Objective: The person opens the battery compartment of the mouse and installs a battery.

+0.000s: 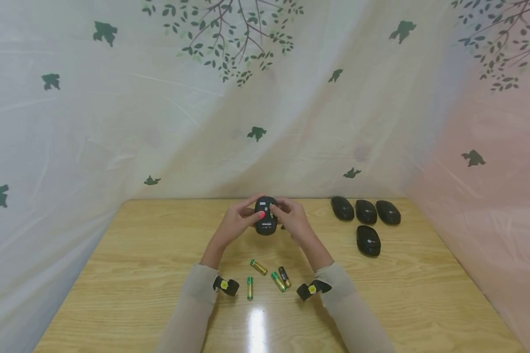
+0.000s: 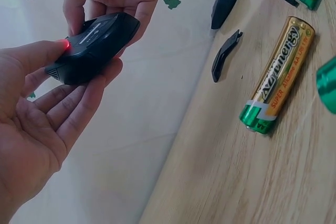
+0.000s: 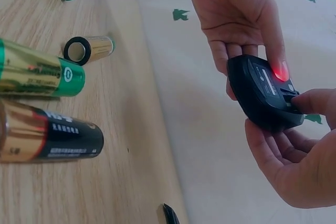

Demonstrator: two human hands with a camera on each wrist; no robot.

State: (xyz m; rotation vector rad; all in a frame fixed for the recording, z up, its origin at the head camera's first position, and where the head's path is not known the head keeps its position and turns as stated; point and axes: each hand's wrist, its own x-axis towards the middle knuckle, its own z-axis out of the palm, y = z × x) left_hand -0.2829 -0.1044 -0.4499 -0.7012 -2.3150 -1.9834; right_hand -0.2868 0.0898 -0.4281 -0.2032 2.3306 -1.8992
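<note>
A black computer mouse (image 1: 266, 226) is held up with its underside showing, above the back part of the table. My left hand (image 1: 238, 220) grips it from the left, thumb across the underside; red light glows on that thumb's tip. My right hand (image 1: 295, 220) holds the other side, its thumb pressing at the open battery slot, where a gold-green battery (image 1: 271, 212) is partly visible. In the right wrist view the right thumb covers much of the slot. Beneath the hands, a small black battery cover (image 2: 227, 56) lies on the table.
Nearer me on the wooden table (image 1: 159, 274) lie a gold-green battery (image 1: 258, 267), another (image 1: 250, 288), a third (image 1: 278, 282) and a black-gold battery (image 1: 284, 277). Several black mice (image 1: 366, 212) stand at the back right. A leaf-patterned curtain (image 1: 265, 162) hangs behind the table.
</note>
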